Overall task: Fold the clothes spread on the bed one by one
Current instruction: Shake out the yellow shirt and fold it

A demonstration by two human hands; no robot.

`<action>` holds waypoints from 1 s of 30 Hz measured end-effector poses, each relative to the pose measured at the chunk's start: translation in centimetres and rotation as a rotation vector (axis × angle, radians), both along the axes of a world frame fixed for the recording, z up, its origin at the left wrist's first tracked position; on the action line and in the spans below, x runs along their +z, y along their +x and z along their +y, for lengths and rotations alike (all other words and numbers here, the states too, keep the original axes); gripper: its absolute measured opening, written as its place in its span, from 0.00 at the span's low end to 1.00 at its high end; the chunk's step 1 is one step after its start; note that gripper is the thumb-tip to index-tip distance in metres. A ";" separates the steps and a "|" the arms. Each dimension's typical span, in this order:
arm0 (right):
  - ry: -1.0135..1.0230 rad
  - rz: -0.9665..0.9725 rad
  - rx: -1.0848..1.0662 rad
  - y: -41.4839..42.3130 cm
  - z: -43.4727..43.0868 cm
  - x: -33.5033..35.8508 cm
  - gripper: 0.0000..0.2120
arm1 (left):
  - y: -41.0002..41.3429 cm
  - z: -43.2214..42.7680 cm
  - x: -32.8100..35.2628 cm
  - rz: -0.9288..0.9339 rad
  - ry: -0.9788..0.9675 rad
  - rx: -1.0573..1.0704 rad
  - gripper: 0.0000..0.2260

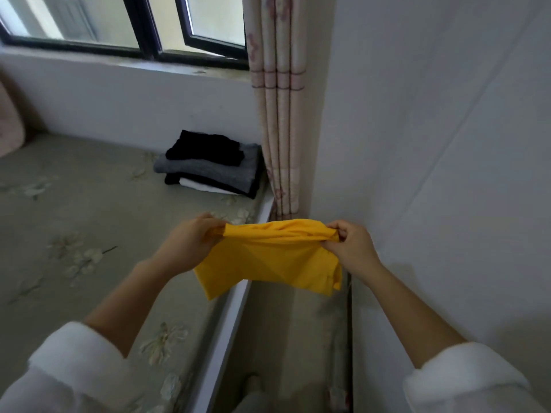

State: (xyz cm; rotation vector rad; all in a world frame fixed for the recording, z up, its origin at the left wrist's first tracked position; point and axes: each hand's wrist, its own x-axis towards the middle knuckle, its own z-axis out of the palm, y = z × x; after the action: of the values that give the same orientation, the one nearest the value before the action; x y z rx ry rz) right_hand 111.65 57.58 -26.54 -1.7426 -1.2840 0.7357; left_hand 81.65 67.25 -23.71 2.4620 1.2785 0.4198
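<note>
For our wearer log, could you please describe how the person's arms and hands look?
The left hand and right hand are bare, with no gloves, rings or watch visible. Thick white sleeves end near the elbows, leaving the forearms bare.

A dark-framed window (pixel 155 40), one pane ajar, lets in daylight. A pink-patterned curtain (pixel 277 114) hangs gathered in the corner beside a plain white wall (pixel 432 144); the bed (pixel 74 219) wears a grey-green floral cover.

Left hand (pixel 190 244), right hand (pixel 350 247), both pinching.
</note>
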 end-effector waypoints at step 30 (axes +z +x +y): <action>-0.051 0.041 0.425 -4.7 60.0 -2.6 0.08 | -6.2 57.0 -1.4 0.315 0.181 0.353 0.22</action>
State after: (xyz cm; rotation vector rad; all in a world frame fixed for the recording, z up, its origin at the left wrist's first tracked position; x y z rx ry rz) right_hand 106.98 117.54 -29.14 -1.4979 -1.6414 1.0443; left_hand 75.40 124.28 -25.10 2.5227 1.8947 0.2450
